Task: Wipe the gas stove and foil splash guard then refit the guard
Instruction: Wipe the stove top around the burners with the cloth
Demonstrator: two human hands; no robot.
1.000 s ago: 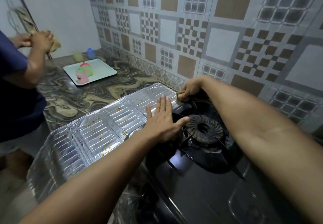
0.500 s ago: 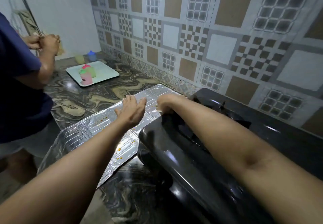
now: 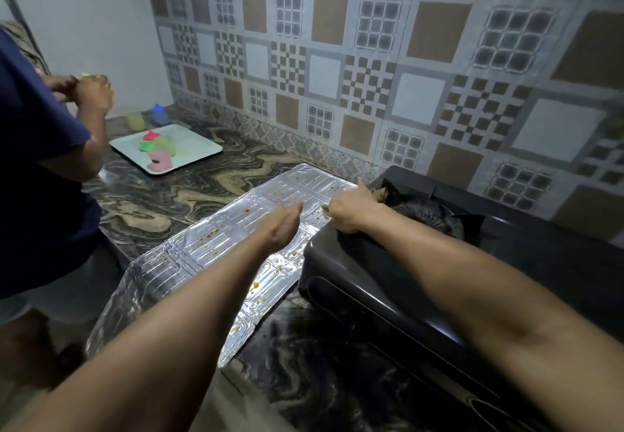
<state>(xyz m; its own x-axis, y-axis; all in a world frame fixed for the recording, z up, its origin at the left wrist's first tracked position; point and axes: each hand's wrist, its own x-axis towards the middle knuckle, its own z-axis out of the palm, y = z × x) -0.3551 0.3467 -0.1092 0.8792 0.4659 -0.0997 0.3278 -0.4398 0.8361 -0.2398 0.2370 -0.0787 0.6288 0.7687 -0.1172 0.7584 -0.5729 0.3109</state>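
The foil splash guard (image 3: 202, 256) lies flat on the marble counter left of the black gas stove (image 3: 388, 283), with brown grease spots on it and its near end hanging over the counter edge. My left hand (image 3: 282, 227) rests flat on the foil, fingers together. At the stove's left rim, my right hand (image 3: 347, 210) is closed around a small brownish cloth (image 3: 380, 193), of which only a scrap shows. The burner (image 3: 429, 212) sits just behind that hand.
Another person in a dark blue shirt (image 3: 33, 168) stands at the left by the counter, both hands raised. A white tray (image 3: 189, 148) with coloured small bottles sits at the back left. The patterned tile wall (image 3: 371, 60) runs close behind the stove.
My view has pulled back and up from the burner. My left hand slid left along the foil, away from the stove. My right hand stayed at the stove's left rim.
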